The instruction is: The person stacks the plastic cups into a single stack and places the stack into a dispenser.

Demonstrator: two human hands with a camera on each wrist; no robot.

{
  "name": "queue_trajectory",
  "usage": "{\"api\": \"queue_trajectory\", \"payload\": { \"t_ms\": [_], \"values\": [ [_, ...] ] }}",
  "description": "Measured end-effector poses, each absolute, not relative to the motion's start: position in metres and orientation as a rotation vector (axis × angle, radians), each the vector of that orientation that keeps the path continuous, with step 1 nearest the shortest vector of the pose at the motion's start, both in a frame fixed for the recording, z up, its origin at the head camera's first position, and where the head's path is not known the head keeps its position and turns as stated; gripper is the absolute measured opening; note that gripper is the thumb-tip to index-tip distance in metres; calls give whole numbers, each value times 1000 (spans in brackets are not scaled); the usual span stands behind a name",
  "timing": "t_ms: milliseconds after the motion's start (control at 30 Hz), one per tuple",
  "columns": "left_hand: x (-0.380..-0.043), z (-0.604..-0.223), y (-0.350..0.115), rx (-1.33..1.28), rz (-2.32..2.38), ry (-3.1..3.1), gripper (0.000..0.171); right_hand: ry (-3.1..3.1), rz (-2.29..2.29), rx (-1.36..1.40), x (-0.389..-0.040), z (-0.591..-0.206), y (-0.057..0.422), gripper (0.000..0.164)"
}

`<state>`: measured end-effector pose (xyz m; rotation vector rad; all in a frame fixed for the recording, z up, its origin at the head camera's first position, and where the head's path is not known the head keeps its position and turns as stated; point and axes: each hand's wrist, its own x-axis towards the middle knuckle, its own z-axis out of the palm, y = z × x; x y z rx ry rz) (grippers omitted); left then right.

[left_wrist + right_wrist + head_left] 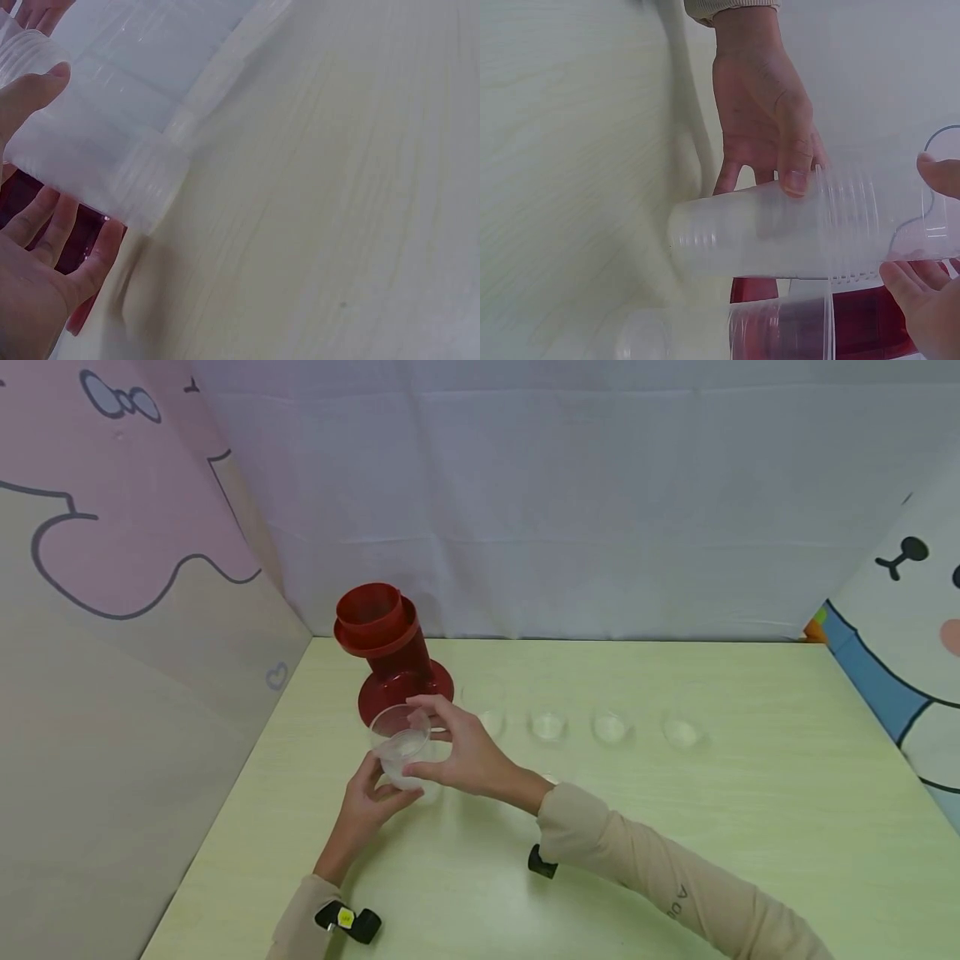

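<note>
A stack of clear plastic cups (750,232) stands in my left hand (363,810), which grips its side, thumb near the rims in the right wrist view. My right hand (472,760) reaches across from the right and holds the uppermost cup (401,722) between thumb and fingers. That cup rises partly out of the stack, its lower part inside the rims. In the left wrist view the stack (112,169) covers much of the left hand's fingers. Just behind the hands is a red flanged stand (397,668) with a round, open top.
To the right, several clear cups stand in a row, among them one cup (547,724) and the farthest one (682,732). Another is partly hidden behind the right wrist. A pale wall (562,510) closes the table's back edge; a printed panel (135,693) borders the left.
</note>
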<state>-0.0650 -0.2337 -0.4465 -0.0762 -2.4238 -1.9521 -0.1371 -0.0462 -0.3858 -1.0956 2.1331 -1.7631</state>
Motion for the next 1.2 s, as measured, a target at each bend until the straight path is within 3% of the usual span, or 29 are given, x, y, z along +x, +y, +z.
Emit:
{"api": "queue_trajectory", "payload": {
  "t_ms": [1200],
  "values": [
    [-65, -447, -233, -68, -1931, -2428, 72, 2290, -1634, -1094, -131, -389, -45, 68]
  ]
}}
